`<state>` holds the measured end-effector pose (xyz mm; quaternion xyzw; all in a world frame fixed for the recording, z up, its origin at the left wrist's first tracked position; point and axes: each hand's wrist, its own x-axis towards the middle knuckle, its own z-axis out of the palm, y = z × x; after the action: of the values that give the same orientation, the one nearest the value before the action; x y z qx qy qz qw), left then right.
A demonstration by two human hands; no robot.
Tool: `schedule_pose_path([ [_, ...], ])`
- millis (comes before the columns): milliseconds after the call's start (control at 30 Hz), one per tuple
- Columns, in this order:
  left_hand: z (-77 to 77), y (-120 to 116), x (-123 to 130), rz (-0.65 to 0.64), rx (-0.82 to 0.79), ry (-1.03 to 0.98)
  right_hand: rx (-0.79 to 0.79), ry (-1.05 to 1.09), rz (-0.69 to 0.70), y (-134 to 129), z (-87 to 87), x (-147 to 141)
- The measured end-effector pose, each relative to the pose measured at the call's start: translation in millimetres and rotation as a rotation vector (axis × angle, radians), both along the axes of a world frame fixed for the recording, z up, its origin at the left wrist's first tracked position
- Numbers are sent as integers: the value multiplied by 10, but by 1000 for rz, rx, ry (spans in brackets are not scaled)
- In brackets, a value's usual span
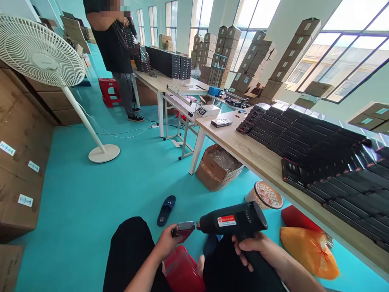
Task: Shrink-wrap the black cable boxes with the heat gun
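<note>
My left hand [167, 242] grips a small dark, flat box [184, 228] with a shiny surface, held above my lap. In my right hand [253, 247] is a black heat gun [234, 219] with a red and white label, my fingers wrapped round its handle. The gun's nozzle points left and lies close to the right end of the box. Below my hands, between my legs, is something red and glossy [184, 269].
Rows of stacked black boxes [304, 134] cover much of the wooden table [255, 150] at right. Beneath it are a carton [214, 172], a basket [253, 196] and an orange bag [306, 247]. A white fan [103, 153] and a standing person [115, 52] are at left.
</note>
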<state>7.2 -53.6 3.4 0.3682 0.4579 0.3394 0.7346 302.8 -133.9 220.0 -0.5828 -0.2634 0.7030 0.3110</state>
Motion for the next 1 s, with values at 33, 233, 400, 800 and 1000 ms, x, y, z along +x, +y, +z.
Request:
schedule_pose_path([
  [33, 72, 26, -17, 23, -12, -12, 16, 50, -36, -26, 8, 11],
  [233, 632, 233, -289, 239, -126, -279, 42, 295, -136, -288, 10, 112],
  [400, 926, 398, -470, 265, -260, -413, 2, 411, -85, -376, -80, 24],
  [800, 1205, 395, -352, 217, -174, -872, 49, 518, -27, -303, -197, -92],
  [1000, 1124, 545, -177, 341, -275, -552, 47, 378, -43, -347, -164, -61],
])
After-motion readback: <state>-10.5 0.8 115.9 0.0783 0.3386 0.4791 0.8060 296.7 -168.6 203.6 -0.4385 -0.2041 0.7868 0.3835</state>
